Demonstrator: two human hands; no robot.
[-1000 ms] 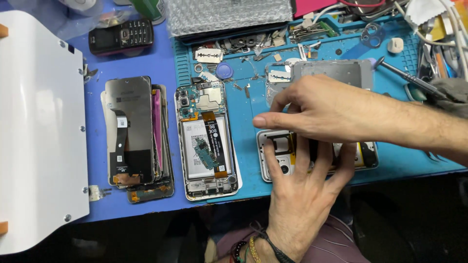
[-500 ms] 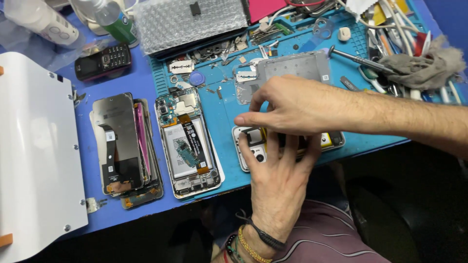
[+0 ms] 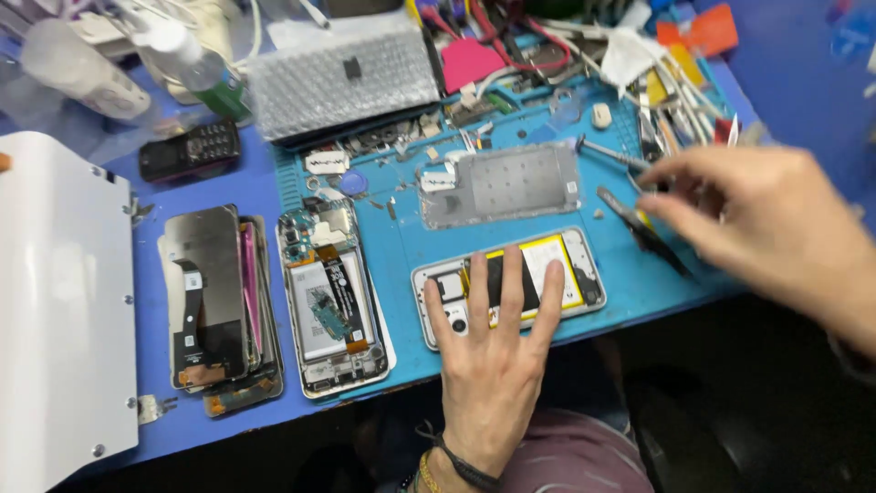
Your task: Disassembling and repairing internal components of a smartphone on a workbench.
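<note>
Bright, even light is falling from overhead onto the surface [image 3: 228, 183]; colours are reading strongly. Shadows are staying short and soft under the left hand [image 3: 493, 365]. The right hand [image 3: 776, 228] is smearing with motion blur, its fingertips indistinct. Glare is washing out the white panel [image 3: 55, 301] at the left. The bottles [image 3: 82, 68] in the top left corner are appearing soft and out of focus. The lower edge is falling into darkness.

Head view, steeply down, close
</note>
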